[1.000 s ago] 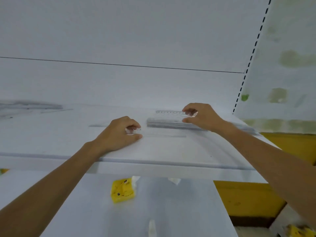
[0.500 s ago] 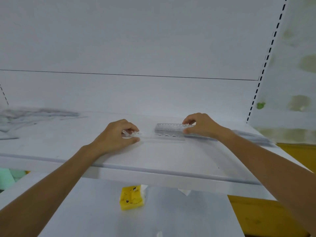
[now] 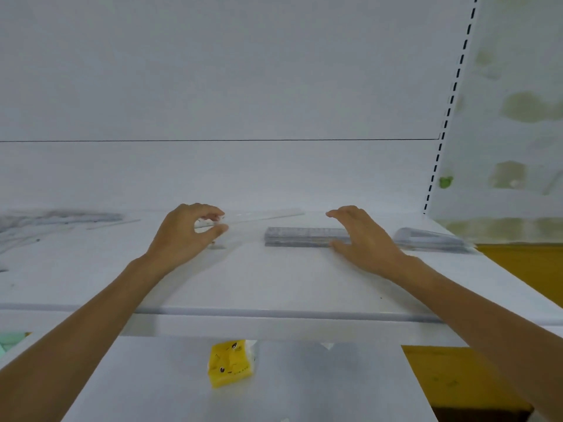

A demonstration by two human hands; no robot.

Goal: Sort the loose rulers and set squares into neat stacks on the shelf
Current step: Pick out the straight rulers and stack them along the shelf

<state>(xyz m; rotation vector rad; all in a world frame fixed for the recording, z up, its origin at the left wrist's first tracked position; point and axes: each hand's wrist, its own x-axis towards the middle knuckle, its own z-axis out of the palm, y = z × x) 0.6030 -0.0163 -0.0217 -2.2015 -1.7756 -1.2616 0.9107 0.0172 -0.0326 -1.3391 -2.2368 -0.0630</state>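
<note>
A neat stack of clear rulers point(image 3: 300, 237) lies flat on the white shelf point(image 3: 274, 284). A single clear ruler point(image 3: 262, 215) is held just behind it, and loose rulers point(image 3: 51, 220) clutter the far left.

Front strip of the shelf point(image 3: 274, 315) is bare, crossed only by the 2 forearms. At mid-depth, 1 stack of rulers point(image 3: 298, 237) blocks centre-right, and the right hand point(image 3: 365, 242), fingers spread, sits at its right end. A 2nd stack point(image 3: 432, 239) fills the right end by the slotted upright point(image 3: 451, 102). A loose pile point(image 3: 54, 220) crowds the back left. The clear ruler point(image 3: 262, 215) pinched by the left hand point(image 3: 182, 236) spans the back, behind the centre stack. Bare gap between the 2 hands. The back panel point(image 3: 274, 178) closes the rear.
</note>
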